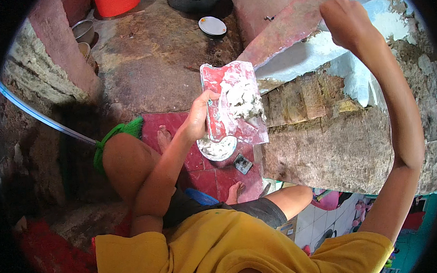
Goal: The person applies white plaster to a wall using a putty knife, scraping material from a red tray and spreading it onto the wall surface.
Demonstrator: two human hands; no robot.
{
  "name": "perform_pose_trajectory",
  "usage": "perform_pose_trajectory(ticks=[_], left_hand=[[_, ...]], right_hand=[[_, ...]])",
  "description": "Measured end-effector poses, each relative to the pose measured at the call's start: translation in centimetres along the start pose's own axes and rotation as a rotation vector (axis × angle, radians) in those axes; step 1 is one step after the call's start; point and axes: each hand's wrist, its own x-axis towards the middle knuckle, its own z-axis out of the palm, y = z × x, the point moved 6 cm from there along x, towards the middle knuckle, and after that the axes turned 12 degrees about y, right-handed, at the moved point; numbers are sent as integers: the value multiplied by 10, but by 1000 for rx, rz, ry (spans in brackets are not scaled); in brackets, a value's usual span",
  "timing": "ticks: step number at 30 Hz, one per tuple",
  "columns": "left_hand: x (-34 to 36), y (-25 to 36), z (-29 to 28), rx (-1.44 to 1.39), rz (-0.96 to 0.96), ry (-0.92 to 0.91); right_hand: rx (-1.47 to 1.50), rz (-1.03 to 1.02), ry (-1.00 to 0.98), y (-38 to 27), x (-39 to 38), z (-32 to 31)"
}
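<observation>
"L hand point(198, 117)?"
"Gripping red board point(213, 80) smeared w/ white paste point(244, 101); board partly hides tub point(218, 159) below."
"R hand point(346, 23)?"
"Curled, up nr wall point(317, 51). Fingertips hidden, can't tell if it's holding sth."

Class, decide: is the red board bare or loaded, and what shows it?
Loaded. White paste is smeared and heaped in lumps on the red board, which the left hand grips by its left edge.

No text, number or sign can be read (0 labels).
</observation>
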Motion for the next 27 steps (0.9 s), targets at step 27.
perform_pose_trajectory(ticks=[27], left_hand=[[-20,14,15,-63,125,9]], right_hand=[[1771,617,446,-151,-179,72]])
